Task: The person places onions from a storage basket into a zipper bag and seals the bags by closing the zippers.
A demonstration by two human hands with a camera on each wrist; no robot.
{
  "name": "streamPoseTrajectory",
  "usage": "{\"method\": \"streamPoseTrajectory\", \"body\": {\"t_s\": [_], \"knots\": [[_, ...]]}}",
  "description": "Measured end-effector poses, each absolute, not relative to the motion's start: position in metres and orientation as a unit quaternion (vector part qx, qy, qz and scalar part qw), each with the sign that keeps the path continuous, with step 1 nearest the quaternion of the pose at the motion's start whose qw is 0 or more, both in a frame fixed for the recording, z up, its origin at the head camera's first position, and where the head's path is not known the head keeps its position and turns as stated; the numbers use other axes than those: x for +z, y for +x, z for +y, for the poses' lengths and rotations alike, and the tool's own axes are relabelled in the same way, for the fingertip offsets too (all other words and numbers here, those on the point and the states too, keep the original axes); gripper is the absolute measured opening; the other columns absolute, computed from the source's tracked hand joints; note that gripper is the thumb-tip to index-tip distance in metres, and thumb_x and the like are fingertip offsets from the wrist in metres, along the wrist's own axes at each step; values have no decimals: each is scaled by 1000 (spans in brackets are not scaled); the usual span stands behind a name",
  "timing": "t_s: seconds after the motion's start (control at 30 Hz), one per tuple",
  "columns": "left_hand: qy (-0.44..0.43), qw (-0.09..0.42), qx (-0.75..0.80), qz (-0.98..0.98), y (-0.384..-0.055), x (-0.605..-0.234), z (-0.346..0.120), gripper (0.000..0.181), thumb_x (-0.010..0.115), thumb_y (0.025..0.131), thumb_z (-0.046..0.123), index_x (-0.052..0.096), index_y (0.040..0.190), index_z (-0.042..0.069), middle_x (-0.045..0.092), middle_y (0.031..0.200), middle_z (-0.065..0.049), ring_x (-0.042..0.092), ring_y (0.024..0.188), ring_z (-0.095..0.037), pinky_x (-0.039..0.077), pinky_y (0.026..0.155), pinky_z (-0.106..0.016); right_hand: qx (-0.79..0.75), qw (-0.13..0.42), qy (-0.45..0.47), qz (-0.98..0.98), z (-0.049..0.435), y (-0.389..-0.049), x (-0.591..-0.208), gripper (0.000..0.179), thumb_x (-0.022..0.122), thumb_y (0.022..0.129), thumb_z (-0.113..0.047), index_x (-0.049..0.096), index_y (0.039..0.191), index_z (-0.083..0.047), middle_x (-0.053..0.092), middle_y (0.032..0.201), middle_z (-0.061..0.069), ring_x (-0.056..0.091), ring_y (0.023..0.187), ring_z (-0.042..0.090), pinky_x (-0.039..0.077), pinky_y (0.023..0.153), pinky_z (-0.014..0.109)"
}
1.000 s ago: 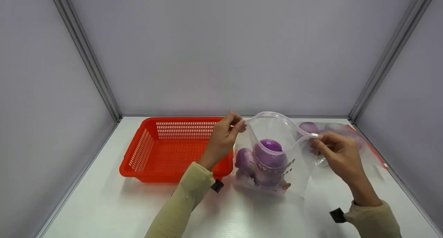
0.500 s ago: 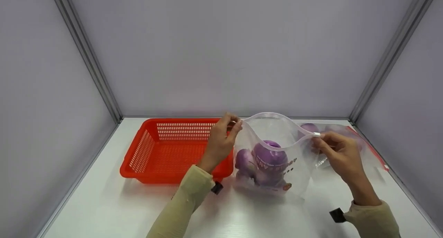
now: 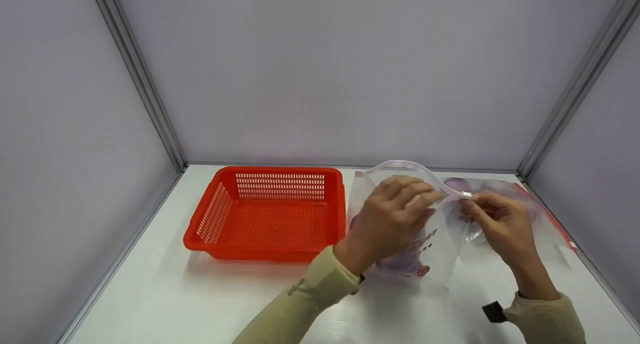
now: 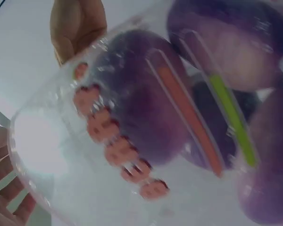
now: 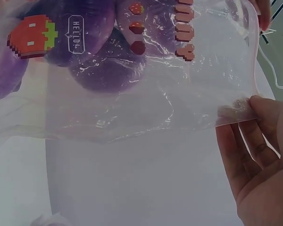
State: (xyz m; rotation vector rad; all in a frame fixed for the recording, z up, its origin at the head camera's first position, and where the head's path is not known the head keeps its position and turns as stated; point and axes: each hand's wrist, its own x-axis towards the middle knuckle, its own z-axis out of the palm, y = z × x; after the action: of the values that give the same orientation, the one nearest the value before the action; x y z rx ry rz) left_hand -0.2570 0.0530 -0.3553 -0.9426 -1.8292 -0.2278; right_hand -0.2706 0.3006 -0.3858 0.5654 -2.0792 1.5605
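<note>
A clear slider zip bag (image 3: 440, 256) with pink print stands on the table, its mouth held up. Smooth round purple, onion-like vegetables (image 4: 146, 103) fill its lower part; in the head view the left hand hides most of them. My right hand (image 3: 505, 226) pinches the bag's right corner at the white slider (image 3: 466, 195), thumb against fingers. My left hand (image 3: 392, 219), fingers loosely bent and apart, is in front of the bag's mouth, fingertips near the rim's right part. The bag's left top corner (image 3: 359, 175) stands unheld. The right wrist view shows a printed strawberry (image 5: 30, 36) on the bag.
A red plastic basket (image 3: 275, 254) with slotted walls stands left of the bag, nothing in it. Behind the right hand lies another clear bag (image 3: 547, 226) with a red zip edge and purple round vegetables (image 3: 457, 185) inside. Pale walls enclose the white table (image 3: 165, 294).
My left hand has let go of the bag's left top corner and moved right across its front. The right hand keeps its pinch at the slider corner. The head view has shifted slightly.
</note>
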Motion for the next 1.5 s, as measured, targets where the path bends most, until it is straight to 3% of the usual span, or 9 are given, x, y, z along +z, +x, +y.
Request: {"method": "streamPoseTrajectory", "body": {"t_s": [0.23,0.33,0.47,0.73,1.07,1.3,1.5], "knots": [[-429,457,9,-779,-238,-342,109,35,45,107,17,71,130,23,72,128,9,65,122,-10,47,112,-24,557,295,271,-728,310,-277,-393,25,61,82,26,76,93,9,76,84,-8,66,68,-2,50,58,10],[-390,406,23,-826,-248,-340,119,36,44,110,28,65,139,23,68,136,9,62,128,-10,45,115,-28,534,297,265,-746,312,-277,-392,22,65,85,23,76,96,8,74,83,-11,64,67,-1,50,59,11],[-361,351,44,-863,-262,-343,124,34,47,110,37,64,138,27,68,135,12,62,127,-9,44,116,-30,532,283,274,-749,312,-276,-390,14,68,87,20,75,95,10,74,82,-8,67,67,4,53,62,12],[-364,383,15,-849,-274,-351,122,21,51,110,22,71,115,23,74,117,12,68,113,-6,50,109,-23,530,277,275,-753,311,-277,-394,16,67,86,23,75,90,9,76,82,-7,70,70,4,54,62,12],[-371,362,0,-855,-276,-350,121,19,54,109,21,69,120,23,72,122,12,67,116,-6,50,107,-20,519,284,271,-759,312,-276,-394,21,68,84,25,78,94,9,75,87,-14,68,69,0,52,61,11],[-375,349,10,-859,-274,-349,118,23,55,108,19,70,124,25,71,125,12,66,119,-6,49,108,-21,594,222,347,-691,316,-277,-393,17,61,86,28,72,97,21,77,88,0,74,77,8,59,68,17],[-372,358,10,-856,-275,-348,115,22,57,106,16,70,121,26,72,121,15,66,115,-4,51,105,-19,611,199,353,-681,321,-280,-393,16,61,88,26,72,98,20,78,90,2,76,79,8,60,70,16]]}}
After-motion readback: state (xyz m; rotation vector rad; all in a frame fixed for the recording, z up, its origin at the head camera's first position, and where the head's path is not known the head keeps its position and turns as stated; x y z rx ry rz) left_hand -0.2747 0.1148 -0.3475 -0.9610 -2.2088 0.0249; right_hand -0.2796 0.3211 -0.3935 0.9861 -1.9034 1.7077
